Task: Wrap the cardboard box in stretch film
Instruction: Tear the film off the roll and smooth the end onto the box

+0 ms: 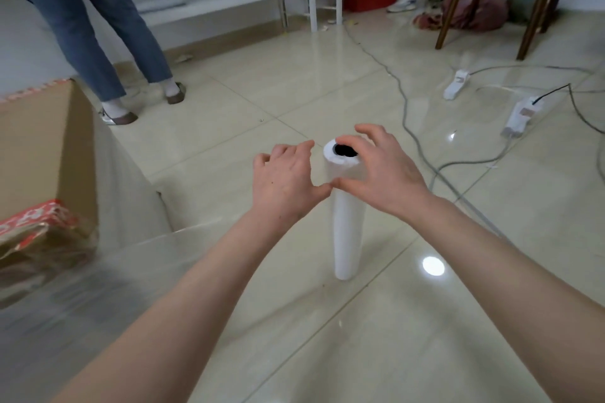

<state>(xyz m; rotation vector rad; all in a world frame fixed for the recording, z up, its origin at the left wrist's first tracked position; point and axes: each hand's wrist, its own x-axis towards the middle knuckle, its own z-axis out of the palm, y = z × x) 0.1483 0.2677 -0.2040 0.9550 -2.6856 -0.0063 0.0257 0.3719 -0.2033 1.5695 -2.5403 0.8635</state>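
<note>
**Item:** stretch-film roll (pixel 347 232), white, dark hollow core at top. Stands upright on the tiled floor (pixel 425 321), centre of view, well apart from the cardboard box (pixel 42 147) at the left edge.

**Film sheet** (pixel 82 288): clear, runs from the box across the lower left; part of the box already shows under film.

**Left hand** (pixel 284 177): just beside the roll's top, fingers loosely curled, holding nothing.

**Right hand** (pixel 383 170): fingers spread and arched over the core opening, thumb across the roll's front; whether it actually grips cannot be told.

**Handling, as judged:** roll stiff, probably fairly heavy, tall and easily tipped. Its surface is likely smooth and clingy. Best held at the core ends, leaving it free to turn.

**Nearby:** power strips (pixel 520 116) with cables, a bystander's legs (pixel 98 42).
</note>
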